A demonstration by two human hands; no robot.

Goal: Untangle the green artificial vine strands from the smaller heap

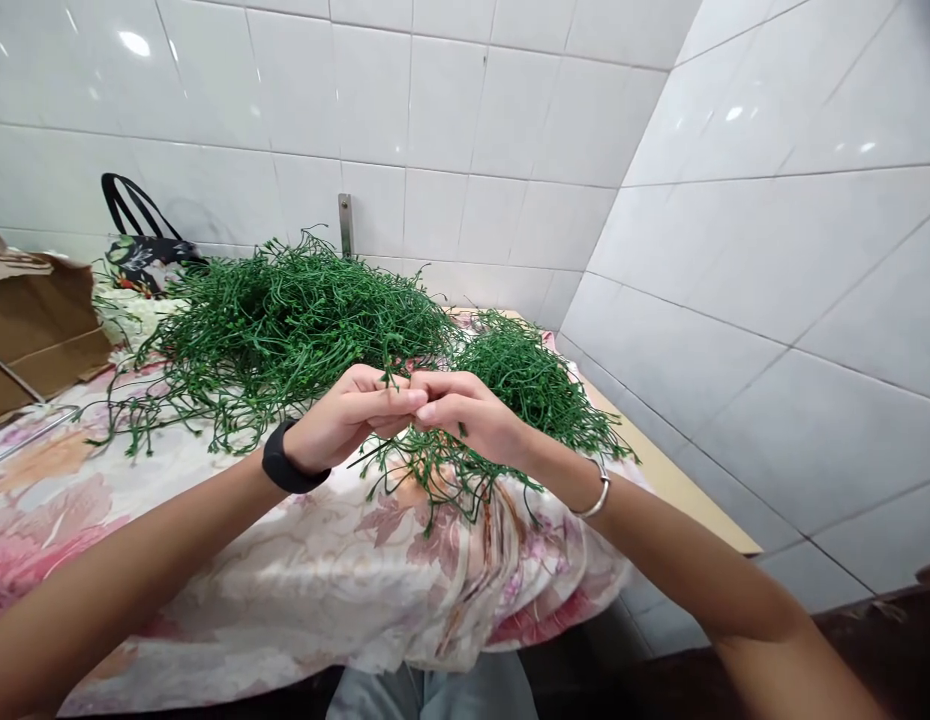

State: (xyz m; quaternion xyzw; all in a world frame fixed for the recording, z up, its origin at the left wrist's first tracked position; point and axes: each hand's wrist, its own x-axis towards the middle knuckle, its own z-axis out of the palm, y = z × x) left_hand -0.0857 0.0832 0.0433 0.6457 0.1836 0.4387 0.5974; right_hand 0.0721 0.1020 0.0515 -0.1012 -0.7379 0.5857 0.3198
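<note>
My left hand (360, 410), with a black band on its wrist, is closed in a pinch on a thin green plastic stem (390, 372). The stem's budded tip pokes up above the fingers, and a dark end shows below them. Fingertip to fingertip with it, my right hand (469, 410) is closed too, wearing a silver bangle. Its fingers press at the same spot, but what lies between them is mostly hidden. Behind the hands rises a large heap of green artificial stems (285, 310). A smaller pile of stems (525, 370) lies behind and right of my right hand.
A floral cloth (270, 580) covers the table and hangs over its front edge. At the left are a cardboard box (41, 320), a metal wire frame (30, 435) and a black floral bag (150, 255). White tiled walls (450, 120) close off the back and right.
</note>
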